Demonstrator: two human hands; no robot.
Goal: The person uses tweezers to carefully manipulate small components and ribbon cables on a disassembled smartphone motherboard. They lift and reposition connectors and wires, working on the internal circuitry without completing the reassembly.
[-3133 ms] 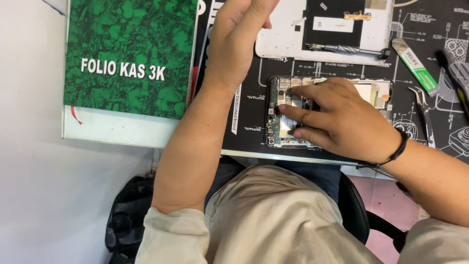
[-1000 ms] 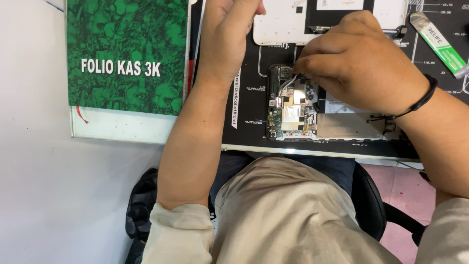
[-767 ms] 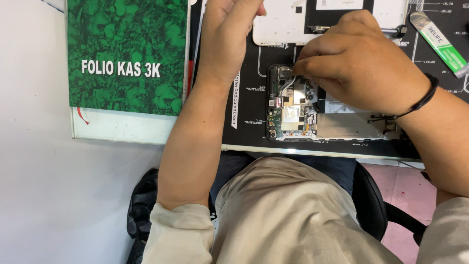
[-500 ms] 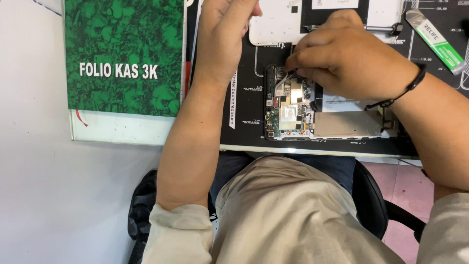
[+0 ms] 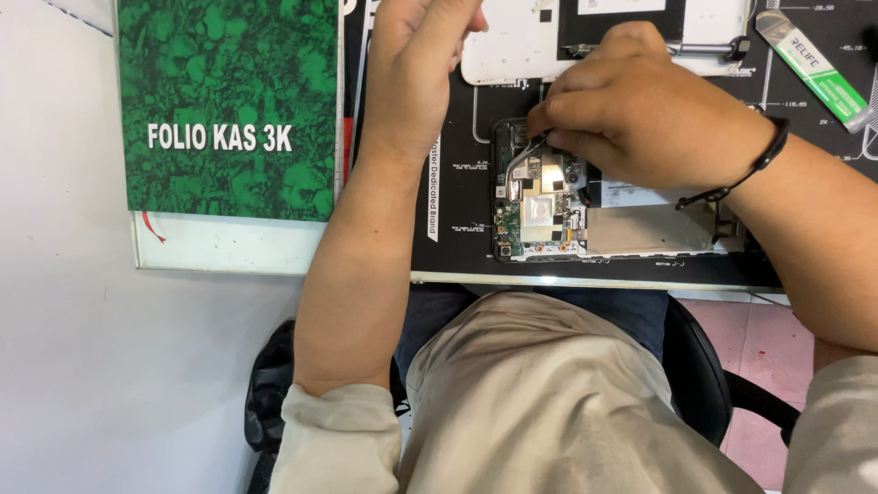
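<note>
right hand (image 5: 645, 114) pinched thin cable (image 5: 518, 163) over opened phone (image 5: 549, 197) | left hand (image 5: 416, 64) curled, grip unclear | black mat (image 5: 457, 229)

Lighting is bright, even and diffuse. Soft shadows fall beneath both forearms onto the black work mat (image 5: 457, 229). The white wall (image 5: 91, 366) shows no glare. Focus is sharp throughout, with no visible motion blur.
</note>
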